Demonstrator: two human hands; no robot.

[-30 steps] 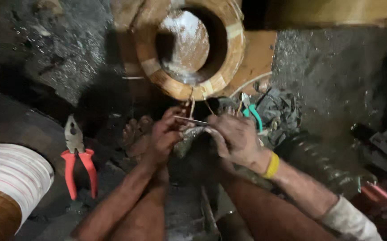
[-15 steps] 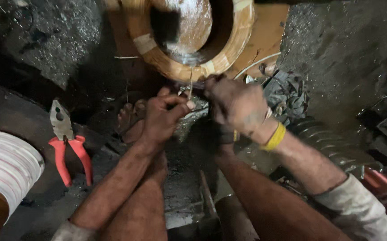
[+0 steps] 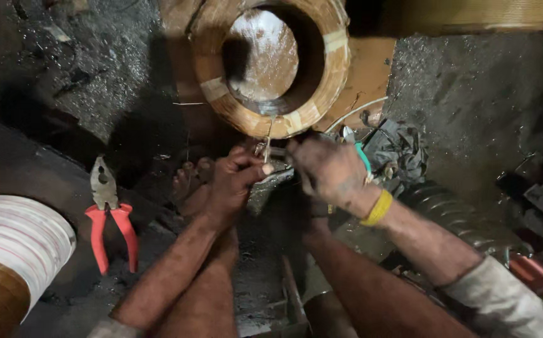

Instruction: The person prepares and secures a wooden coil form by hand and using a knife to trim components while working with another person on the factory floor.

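Observation:
A large ring-shaped coil wrapped in brown tape (image 3: 331, 69) stands on edge on the dark floor ahead of me. A thin wire lead (image 3: 268, 134) hangs from its lower rim. My left hand (image 3: 231, 184) pinches the wire's lower end between thumb and fingers. My right hand (image 3: 328, 169), with a yellow band at the wrist, is closed on the same wire just to the right, fingers curled. My bare foot (image 3: 187, 181) rests just left of my left hand.
Red-handled pliers (image 3: 109, 219) lie on the floor at left. A white and brown wound coil (image 3: 15, 250) sits at the lower left corner. A green-handled tool (image 3: 364, 156) and dark rags (image 3: 400, 150) lie behind my right hand. Ribbed metal parts (image 3: 459, 216) are at right.
Both hands have moved up closer to the coil's lower rim, staying together on the wire. The view has shifted slightly, with the pliers now lower left.

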